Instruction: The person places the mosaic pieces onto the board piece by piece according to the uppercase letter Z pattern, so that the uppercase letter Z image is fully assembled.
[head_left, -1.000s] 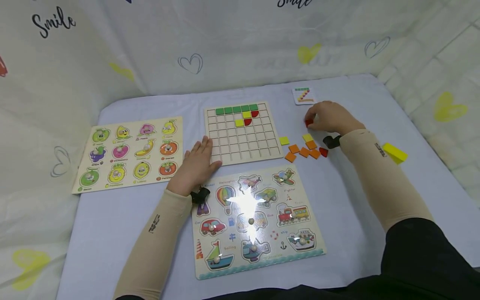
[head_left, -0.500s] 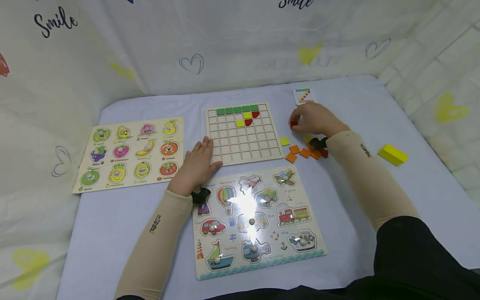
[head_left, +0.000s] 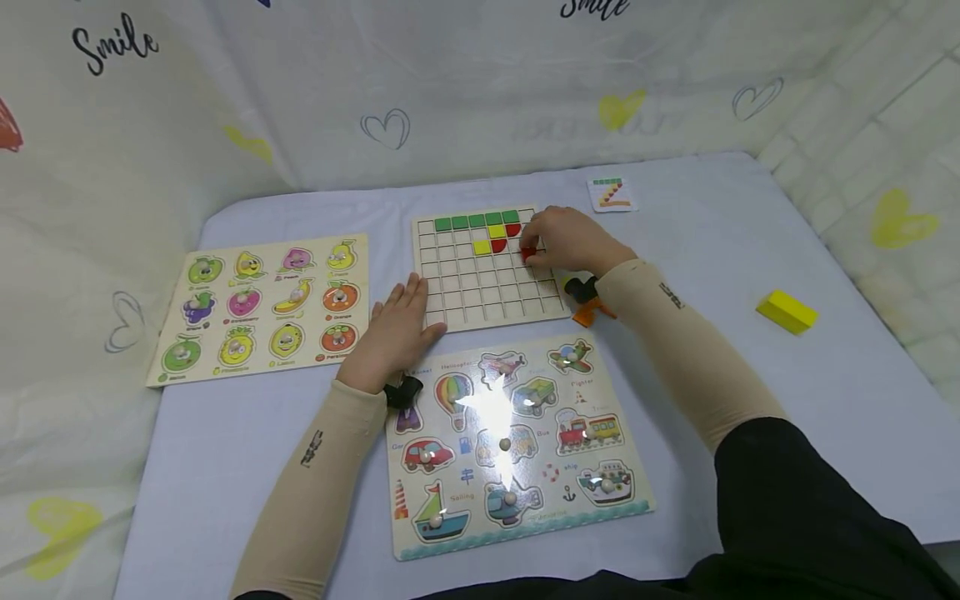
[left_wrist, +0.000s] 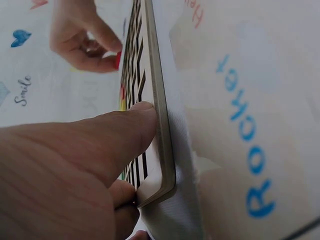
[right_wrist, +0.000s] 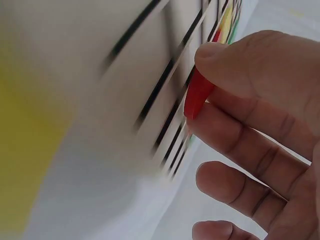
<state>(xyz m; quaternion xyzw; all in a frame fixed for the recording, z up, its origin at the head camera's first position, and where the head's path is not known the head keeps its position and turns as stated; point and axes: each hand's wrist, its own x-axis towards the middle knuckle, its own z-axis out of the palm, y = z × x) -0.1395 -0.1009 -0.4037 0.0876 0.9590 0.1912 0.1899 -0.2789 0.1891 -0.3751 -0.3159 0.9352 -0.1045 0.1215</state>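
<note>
One fruit puzzle (head_left: 262,307) lay farthest left on the desk (head_left: 217,492), then came the left hand (head_left: 388,337), its grip apart, thumb resting on the near edge of the grid board (head_left: 480,292). Farther right, the right hand's (head_left: 572,240) grip was clamped on a red piece (head_left: 528,252), thumb against fingers, over the board's right-hand squares; whether it touched them could not be told. That piece looked light, stiff, hard to break and perhaps slippery, best pinched at its rim.

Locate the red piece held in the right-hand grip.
In the head view, the red piece is pinched in the right-hand grip, over the right side of the grid board, right of the lower laid red tile.
</note>
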